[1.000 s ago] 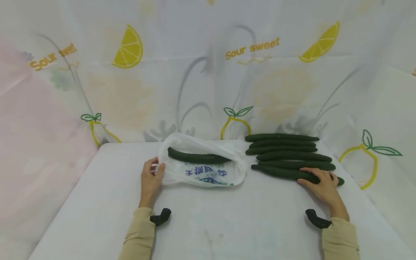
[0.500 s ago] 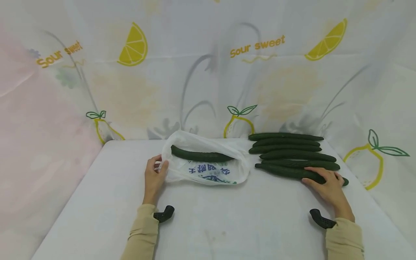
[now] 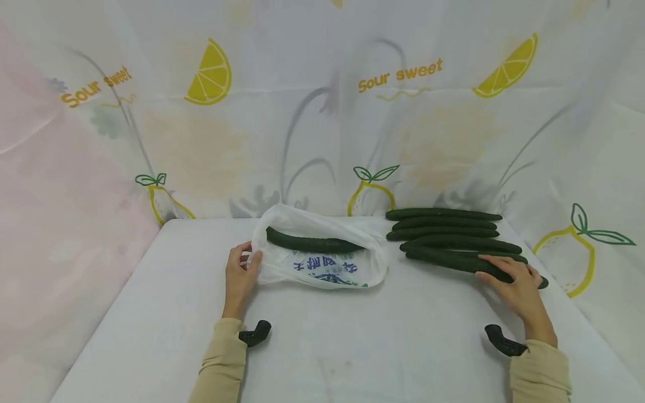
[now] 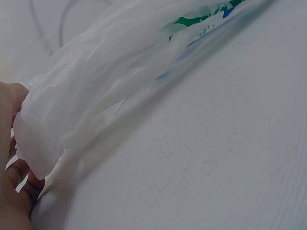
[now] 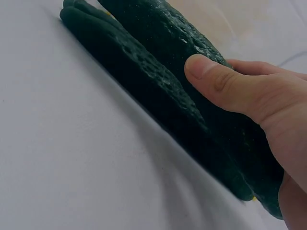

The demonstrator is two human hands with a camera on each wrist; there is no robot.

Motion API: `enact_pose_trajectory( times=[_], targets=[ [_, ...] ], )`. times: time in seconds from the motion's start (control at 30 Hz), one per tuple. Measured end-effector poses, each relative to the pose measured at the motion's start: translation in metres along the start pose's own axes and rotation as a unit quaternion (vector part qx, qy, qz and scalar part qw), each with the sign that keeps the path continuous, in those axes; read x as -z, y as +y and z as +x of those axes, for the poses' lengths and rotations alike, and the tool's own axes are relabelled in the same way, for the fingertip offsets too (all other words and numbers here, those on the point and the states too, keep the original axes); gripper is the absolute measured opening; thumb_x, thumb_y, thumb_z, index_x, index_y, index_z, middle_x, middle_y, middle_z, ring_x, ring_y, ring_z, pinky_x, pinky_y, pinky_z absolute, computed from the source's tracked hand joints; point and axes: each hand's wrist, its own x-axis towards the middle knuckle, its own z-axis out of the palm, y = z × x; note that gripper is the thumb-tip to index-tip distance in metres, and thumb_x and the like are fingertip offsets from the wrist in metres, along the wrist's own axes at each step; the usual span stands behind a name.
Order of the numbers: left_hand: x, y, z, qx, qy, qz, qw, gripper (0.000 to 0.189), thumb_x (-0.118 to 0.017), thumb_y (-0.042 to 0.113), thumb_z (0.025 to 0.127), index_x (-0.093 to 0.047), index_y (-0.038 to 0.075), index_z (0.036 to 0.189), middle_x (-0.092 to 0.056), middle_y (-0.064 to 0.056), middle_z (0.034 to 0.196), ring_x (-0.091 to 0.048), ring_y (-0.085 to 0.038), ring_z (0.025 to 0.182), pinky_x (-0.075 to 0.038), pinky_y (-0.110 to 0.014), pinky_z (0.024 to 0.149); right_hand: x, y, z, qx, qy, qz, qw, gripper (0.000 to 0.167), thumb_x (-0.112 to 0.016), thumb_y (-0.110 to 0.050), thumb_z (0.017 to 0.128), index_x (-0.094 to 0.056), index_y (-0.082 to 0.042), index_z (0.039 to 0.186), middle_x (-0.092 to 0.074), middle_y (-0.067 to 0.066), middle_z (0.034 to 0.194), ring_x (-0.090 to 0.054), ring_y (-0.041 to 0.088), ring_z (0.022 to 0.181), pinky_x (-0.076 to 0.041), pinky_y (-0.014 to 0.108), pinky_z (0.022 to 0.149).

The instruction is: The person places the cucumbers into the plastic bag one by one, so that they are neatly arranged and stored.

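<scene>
**A slack plastic bag (image 3: 282,274) and a one-ended grip leave room for slips**

At the left, the left hand (image 3: 241,280) pinches the plastic bag's near-left edge, thumb and fingers closed on the thin film. The left wrist view shows the film creased and loose at the fingers. With only one side held, the mouth could fold shut or the whole plastic bag could slide on the white tabletop (image 3: 322,341) if something pushed against its free rim.

In the middle, one cucumber (image 3: 312,244) lies inside the gaping mouth, lengthwise, close to the far rim. A tug on the film could roll it, and anything long coming in at an angle could knock it or snag the rim.

At the right, the right hand (image 3: 519,288) grasps the front cucumber (image 3: 443,259) toward its right end, thumb on the near side. The longer left part is unsupported by the fingers, so it could dip or twist in a light grip. The row of cucumbers (image 3: 461,241) sits close behind; a sideways drag might roll a neighbour. Whether the front cucumber touches the one beside it, I cannot tell.
</scene>
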Motion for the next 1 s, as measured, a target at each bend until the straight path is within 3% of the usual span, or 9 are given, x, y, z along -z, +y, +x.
enact_pose_trajectory(
  times=[0.07,0.2,0.33,0.4,0.6,0.77,0.83,1.0],
  targets=[
    [0.000,-0.001,0.001,-0.002,0.001,-0.001,1.0000,0.036,-0.061,0.020,0.091,-0.055,0.006,0.123,-0.052,-0.012,0.117,-0.049,-0.021,0.099,-0.034,-0.019,0.078,0.002,-0.005,0.002,-0.004,0.000,-0.001,1.0000,0.042,-0.074,-0.018,0.081,-0.063,-0.011,0.121,-0.040,-0.044,0.109,-0.034,0.006,0.111,0.001,0.062,0.101],
    [-0.001,-0.002,0.002,-0.003,0.002,0.001,1.0000,0.035,-0.062,0.019,0.091,-0.056,0.006,0.123,-0.052,-0.012,0.117,-0.049,-0.021,0.099,-0.034,-0.019,0.077,0.005,-0.016,0.008,-0.003,-0.002,-0.005,1.0000,0.041,-0.073,-0.018,0.082,-0.062,-0.011,0.122,-0.038,-0.041,0.110,-0.036,0.038,0.111,0.002,0.061,0.100],
    [0.000,-0.002,0.001,0.001,0.001,0.003,1.0000,0.035,-0.061,0.019,0.090,-0.055,0.006,0.123,-0.052,-0.012,0.117,-0.050,-0.023,0.099,-0.034,-0.020,0.077,0.007,-0.025,0.012,0.016,0.004,-0.002,0.9999,0.042,-0.073,-0.016,0.082,-0.062,-0.013,0.122,-0.043,-0.036,0.112,-0.037,0.042,0.111,0.002,0.059,0.100],
    [0.000,-0.001,0.001,0.002,0.001,0.004,1.0000,0.035,-0.061,0.018,0.090,-0.055,0.005,0.123,-0.052,-0.012,0.118,-0.050,-0.024,0.100,-0.035,-0.022,0.078,0.007,-0.030,0.014,0.016,0.007,-0.003,0.9998,0.043,-0.073,-0.017,0.081,-0.062,-0.015,0.123,-0.045,-0.033,0.112,-0.037,0.035,0.114,0.001,0.057,0.100],
    [0.001,-0.001,-0.001,-0.001,0.002,0.005,1.0000,0.035,-0.061,0.018,0.091,-0.056,0.006,0.122,-0.053,-0.012,0.118,-0.051,-0.024,0.100,-0.035,-0.023,0.078,0.002,-0.043,0.019,0.023,0.010,-0.008,0.9997,0.045,-0.074,-0.020,0.081,-0.061,-0.021,0.125,-0.053,-0.026,0.116,-0.030,-0.010,0.109,-0.009,0.055,0.093],
    [0.002,0.001,-0.002,-0.003,0.001,0.007,1.0000,0.035,-0.061,0.019,0.091,-0.056,0.006,0.123,-0.053,-0.013,0.117,-0.049,-0.021,0.098,-0.034,-0.019,0.076,-0.003,-0.052,0.023,0.052,0.020,-0.014,0.9983,0.045,-0.076,-0.018,0.078,-0.063,-0.016,0.122,-0.047,-0.037,0.112,-0.031,-0.013,0.105,-0.013,0.053,0.089],
    [0.002,0.002,-0.002,-0.005,0.001,0.003,1.0000,0.035,-0.061,0.019,0.091,-0.056,0.006,0.122,-0.053,-0.013,0.116,-0.049,-0.020,0.097,-0.034,-0.018,0.075,-0.006,-0.056,0.025,0.058,0.020,-0.024,0.9978,0.045,-0.077,-0.017,0.077,-0.064,-0.014,0.120,-0.053,-0.029,0.112,-0.037,-0.005,0.105,-0.015,0.052,0.087],
    [0.002,0.002,-0.001,-0.014,0.003,0.001,0.9999,0.034,-0.061,0.019,0.091,-0.056,0.006,0.123,-0.053,-0.012,0.116,-0.050,-0.019,0.095,-0.035,-0.015,0.074,-0.011,-0.067,0.028,0.063,0.012,-0.049,0.9967,0.043,-0.075,-0.018,0.079,-0.064,-0.009,0.119,-0.065,0.015,0.110,-0.047,0.029,0.103,-0.017,0.052,0.087]
  ],
)
